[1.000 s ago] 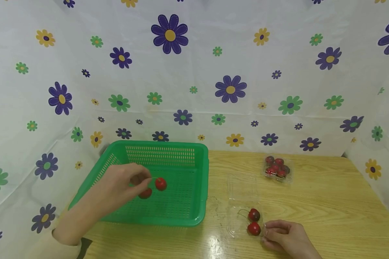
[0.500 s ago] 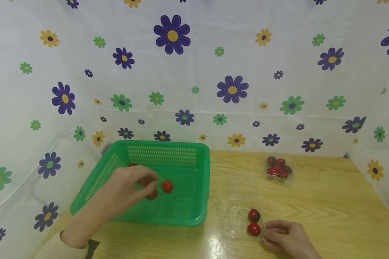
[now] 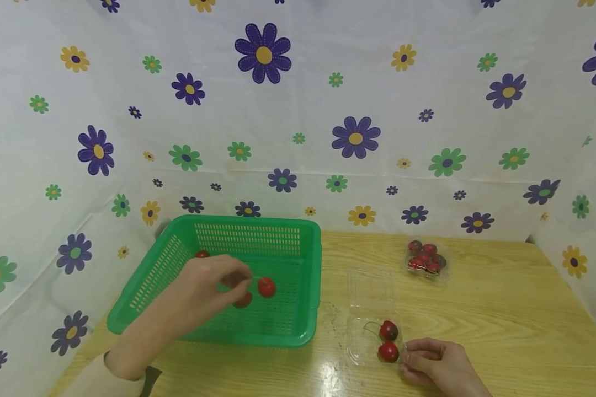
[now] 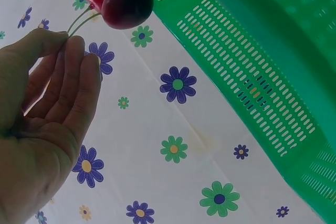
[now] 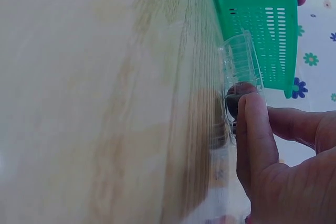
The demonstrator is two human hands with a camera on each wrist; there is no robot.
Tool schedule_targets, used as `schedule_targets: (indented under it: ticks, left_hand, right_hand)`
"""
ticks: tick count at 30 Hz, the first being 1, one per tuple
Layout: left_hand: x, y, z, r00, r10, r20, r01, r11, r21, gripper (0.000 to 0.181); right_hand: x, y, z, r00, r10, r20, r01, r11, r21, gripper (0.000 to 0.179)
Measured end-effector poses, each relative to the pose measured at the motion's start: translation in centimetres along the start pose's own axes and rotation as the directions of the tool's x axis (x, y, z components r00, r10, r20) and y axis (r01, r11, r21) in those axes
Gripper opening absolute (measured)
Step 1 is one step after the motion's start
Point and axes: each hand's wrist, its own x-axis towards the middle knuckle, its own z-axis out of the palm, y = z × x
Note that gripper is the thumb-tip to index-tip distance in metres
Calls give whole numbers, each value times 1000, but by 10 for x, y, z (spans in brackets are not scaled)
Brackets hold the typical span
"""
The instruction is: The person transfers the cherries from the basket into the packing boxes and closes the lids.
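My left hand (image 3: 203, 289) pinches the thin green stems of two red cherries (image 4: 127, 4) between thumb and fingertips. In the head view these cherries (image 3: 266, 287) hang over the green basket (image 3: 309, 286). To the right, a clear plastic clamshell box (image 3: 360, 344) lies on the table with its lid (image 3: 371, 289) folded back. Two dark red cherries (image 3: 388, 352) sit in its right side, one with a visible stem. My right hand (image 3: 439, 364) grips the right edge of that box; the right wrist view shows fingers and thumb (image 5: 294, 124) on either side of its wall.
Another cherry (image 3: 202, 253) lies in the basket at the far left, partly behind my left hand. A second clear box (image 3: 427, 259) filled with several cherries stands at the back right of the wooden table (image 3: 516, 309). A flower-patterned sheet (image 3: 298, 99) encloses the back and sides.
My left hand has moved right over the basket with the two hanging cherries, uncovering the cherry at the far left. The right hand and the box stay put.
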Motion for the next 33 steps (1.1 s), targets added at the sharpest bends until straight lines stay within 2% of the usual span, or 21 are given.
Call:
schedule_targets:
  ticks: [8, 14, 16, 21, 28, 33]
  left_hand:
    - [0, 4, 5, 1000, -21, 19, 21, 1000, -23, 17]
    - [0, 2, 13, 997, 72, -28, -73, 995, -63, 19]
    - [0, 2, 15, 996, 78, -31, -80, 995, -66, 19]
    - [2, 5, 18, 998, 63, -19, -64, 995, -74, 18]
    - [5, 8, 21, 995, 98, -32, -100, 992, -83, 19]
    - [7, 12, 23, 997, 74, -4, -74, 992, -106, 17]
  right_hand:
    - [-2, -2, 0, 1000, 2, 2, -2, 1000, 1, 45]
    - [-2, -2, 1, 1000, -1, 4, 0, 1000, 10, 43]
    - [-2, -2, 0, 1000, -2, 8, 2, 1000, 12, 43]
    - [-1, -1, -1, 1000, -13, 25, 13, 1000, 12, 41]
    - [-2, -2, -1, 1000, -7, 26, 6, 1000, 17, 42]
    - [-1, 0, -3, 998, -20, 53, 20, 1000, 12, 43]
